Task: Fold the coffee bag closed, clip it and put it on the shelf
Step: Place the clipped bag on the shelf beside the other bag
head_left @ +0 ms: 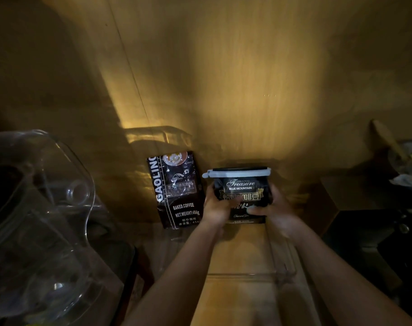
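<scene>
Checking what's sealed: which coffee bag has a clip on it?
The Blue Mountain bag held in both hands; a pale clip spans its top. The Gaoling bag has none.

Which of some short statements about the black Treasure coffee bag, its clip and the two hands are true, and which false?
1. A pale grey plastic clip closes the top of the black Treasure coffee bag. True.
2. Only one hand holds this bag. False: the left hand and right hand both grip it.
3. A black Gaolin coffee bag stands to its left. True.
4. The Gaolin bag is clipped too. False: no clip shows.
</scene>
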Demonstrator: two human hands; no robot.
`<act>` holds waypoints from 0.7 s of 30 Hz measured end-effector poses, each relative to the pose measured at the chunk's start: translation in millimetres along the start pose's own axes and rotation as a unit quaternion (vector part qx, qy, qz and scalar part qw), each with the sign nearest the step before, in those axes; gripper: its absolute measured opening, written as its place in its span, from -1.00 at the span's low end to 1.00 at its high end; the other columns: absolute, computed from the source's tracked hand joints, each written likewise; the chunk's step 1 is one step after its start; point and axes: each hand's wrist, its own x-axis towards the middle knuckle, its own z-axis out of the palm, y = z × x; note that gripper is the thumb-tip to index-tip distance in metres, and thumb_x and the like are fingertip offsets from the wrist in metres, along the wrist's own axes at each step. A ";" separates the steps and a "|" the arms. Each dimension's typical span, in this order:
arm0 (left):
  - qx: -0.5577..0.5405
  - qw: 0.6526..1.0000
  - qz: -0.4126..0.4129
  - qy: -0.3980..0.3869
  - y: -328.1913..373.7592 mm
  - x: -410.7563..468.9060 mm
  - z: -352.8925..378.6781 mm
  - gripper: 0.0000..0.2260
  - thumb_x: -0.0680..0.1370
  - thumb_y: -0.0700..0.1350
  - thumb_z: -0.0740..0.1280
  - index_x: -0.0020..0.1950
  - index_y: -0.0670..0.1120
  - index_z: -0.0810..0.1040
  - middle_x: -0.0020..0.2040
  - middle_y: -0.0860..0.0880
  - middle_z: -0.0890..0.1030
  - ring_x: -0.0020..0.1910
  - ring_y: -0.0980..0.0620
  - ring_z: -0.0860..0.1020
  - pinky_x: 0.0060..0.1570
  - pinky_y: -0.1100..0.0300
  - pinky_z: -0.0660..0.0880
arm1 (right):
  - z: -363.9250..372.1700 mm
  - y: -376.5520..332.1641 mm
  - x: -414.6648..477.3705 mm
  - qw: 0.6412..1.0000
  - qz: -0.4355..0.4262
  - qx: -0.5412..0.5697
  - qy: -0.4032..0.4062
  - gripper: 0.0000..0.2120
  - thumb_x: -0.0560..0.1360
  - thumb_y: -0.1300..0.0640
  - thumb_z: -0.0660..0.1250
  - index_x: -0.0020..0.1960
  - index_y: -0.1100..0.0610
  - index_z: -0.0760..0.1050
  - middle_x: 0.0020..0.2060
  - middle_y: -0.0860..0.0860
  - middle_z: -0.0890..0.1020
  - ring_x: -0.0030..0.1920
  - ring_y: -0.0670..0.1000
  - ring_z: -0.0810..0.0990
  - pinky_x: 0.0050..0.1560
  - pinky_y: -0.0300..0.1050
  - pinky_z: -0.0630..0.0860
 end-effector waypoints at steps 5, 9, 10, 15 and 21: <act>0.056 0.996 0.040 0.052 -3.9 3.9 5.6 -0.47 0.34 -0.20 0.48 0.25 -0.07 0.37 0.13 -0.13 0.59 0.09 -0.12 0.55 0.18 -0.12 0.48 | 2.7 11.4 2.0 0.998 -0.022 -0.035 0.038 -0.39 0.20 0.37 0.50 0.09 -0.12 0.43 0.02 -0.06 0.58 0.07 -0.01 0.55 0.01 -0.07 0.51; 0.085 0.992 0.071 0.065 -9.3 7.2 4.4 -0.55 0.36 -0.24 0.46 0.20 -0.10 0.42 0.09 -0.14 0.60 0.08 -0.11 0.56 0.11 -0.02 0.51 | 3.0 13.5 5.5 0.997 -0.037 -0.060 0.036 -0.46 0.25 0.37 0.47 0.00 -0.18 0.46 -0.05 -0.14 0.60 -0.10 -0.25 0.60 -0.21 -0.41 0.51; 0.085 0.992 0.074 0.064 -10.6 8.1 4.2 -0.56 0.36 -0.24 0.46 0.19 -0.09 0.42 0.08 -0.14 0.61 0.07 -0.10 0.56 0.08 0.01 0.52 | 2.2 14.4 7.7 0.996 -0.042 -0.063 0.036 -0.47 0.26 0.38 0.45 0.00 -0.18 0.47 -0.05 -0.14 0.61 -0.11 -0.26 0.60 -0.21 -0.41 0.51; 0.088 0.992 0.051 0.073 -8.0 10.1 4.9 -0.59 0.36 -0.22 0.46 0.16 -0.06 0.44 0.05 -0.09 0.61 0.03 -0.07 0.57 -0.09 0.14 0.53 | 4.6 10.4 9.1 0.995 -0.039 -0.082 0.037 -0.51 0.28 0.36 0.43 0.00 -0.16 0.44 -0.04 -0.07 0.61 -0.09 -0.19 0.59 -0.08 -0.19 0.50; 0.106 0.991 0.024 0.081 -2.0 0.7 8.4 -0.57 0.40 -0.19 0.42 0.23 -0.07 0.40 0.11 -0.10 0.59 0.09 -0.10 0.55 0.04 0.09 0.48 | 8.0 4.6 0.1 0.972 -0.007 -0.220 0.087 -0.62 0.31 0.07 0.45 0.08 0.04 0.43 0.01 0.06 0.60 -0.02 0.05 0.57 0.04 0.08 0.52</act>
